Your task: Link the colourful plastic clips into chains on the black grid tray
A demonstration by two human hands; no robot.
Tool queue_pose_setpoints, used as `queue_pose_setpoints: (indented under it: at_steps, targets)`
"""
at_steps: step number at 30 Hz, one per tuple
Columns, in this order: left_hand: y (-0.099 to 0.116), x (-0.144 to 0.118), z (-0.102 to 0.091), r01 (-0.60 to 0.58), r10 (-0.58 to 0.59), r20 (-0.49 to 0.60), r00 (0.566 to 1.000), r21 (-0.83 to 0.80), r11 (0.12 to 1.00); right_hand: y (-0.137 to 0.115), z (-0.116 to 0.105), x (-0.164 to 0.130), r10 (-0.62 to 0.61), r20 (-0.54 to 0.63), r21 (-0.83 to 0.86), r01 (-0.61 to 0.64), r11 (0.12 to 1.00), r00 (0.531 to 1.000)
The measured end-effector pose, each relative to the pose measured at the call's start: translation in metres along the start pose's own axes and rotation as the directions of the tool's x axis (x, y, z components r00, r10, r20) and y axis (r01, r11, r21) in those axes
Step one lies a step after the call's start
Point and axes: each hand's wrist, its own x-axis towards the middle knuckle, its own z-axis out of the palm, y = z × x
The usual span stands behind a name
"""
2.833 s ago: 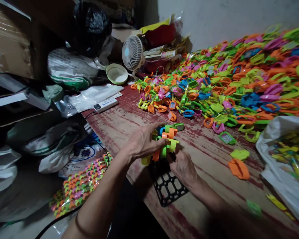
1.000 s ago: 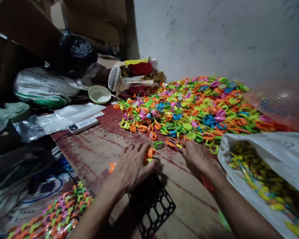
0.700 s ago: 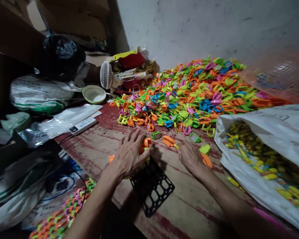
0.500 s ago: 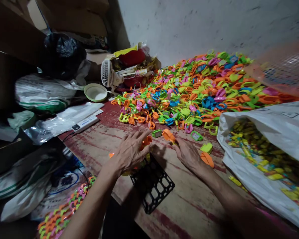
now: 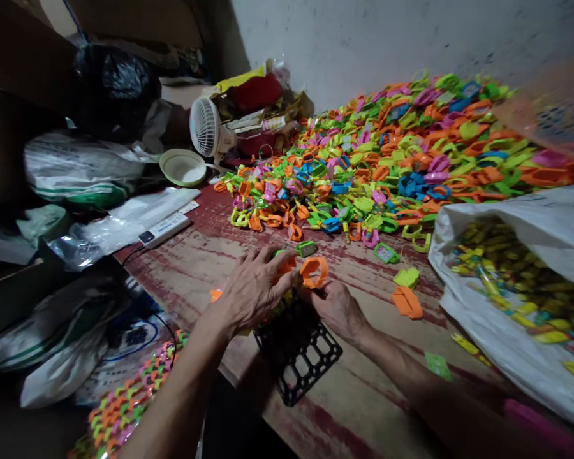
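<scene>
A black plastic tray [image 5: 310,360] with rows of slots lies tilted toward me on the table; its near slots are bare. Over its far end, my left hand [image 5: 253,287] is closed around an orange toy watch [image 5: 288,262], partly hidden by the fingers. More bright pieces show under that palm, among them an orange bit [image 5: 216,295] at its left. My right hand [image 5: 337,309] pinches another orange toy watch [image 5: 314,272], its strap curled into a ring, just above the tray beside the left fingertips. A green toy watch [image 5: 306,248] lies just beyond the hands.
A large heap of colourful toy watches [image 5: 363,172] rests against the wall. At right is an open white sack [image 5: 463,306] of small yellow pieces. Loose watches, one orange [image 5: 406,302], lie before it. A fan [image 5: 206,127], bowl [image 5: 182,167] and power strip [image 5: 165,230] stand left.
My right hand has moved left with the orange toy watch, bringing it up against the left hand's fingers. My left hand stays over the tray. The view has shifted slightly.
</scene>
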Motion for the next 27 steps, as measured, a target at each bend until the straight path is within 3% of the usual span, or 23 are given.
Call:
queue_pose_setpoints:
  at_steps: [3,9,13,18,24,27]
  targets:
    - [-0.002,0.0,0.002,-0.017,0.018,-0.03,0.999,0.024,1.0,-0.005,-0.001,-0.002,-0.047,-0.014,-0.009,0.047,0.999,0.999]
    - [-0.002,-0.002,0.004,-0.047,0.046,-0.067,0.997,-0.009,0.999,-0.001,0.003,-0.006,-0.254,0.026,0.007,0.254,0.967,0.967]
    - [-0.001,-0.003,0.004,-0.059,0.059,-0.089,0.994,-0.001,0.998,-0.001,0.009,-0.011,-0.288,0.02,-0.028,0.288,0.957,0.957]
    - [-0.005,-0.002,0.002,-0.082,0.082,-0.023,0.996,-0.017,0.996,-0.001,0.01,-0.011,-0.307,0.01,-0.037,0.307,0.951,0.952]
    - [-0.006,-0.003,0.004,-0.056,0.056,-0.038,0.998,-0.006,0.998,0.004,0.001,0.002,-0.31,0.133,0.098,0.299,0.949,0.941]
    - [-0.004,-0.003,0.005,-0.084,0.084,-0.071,0.994,0.002,0.996,0.005,0.004,0.0,-0.296,0.058,0.055,0.293,0.955,0.953]
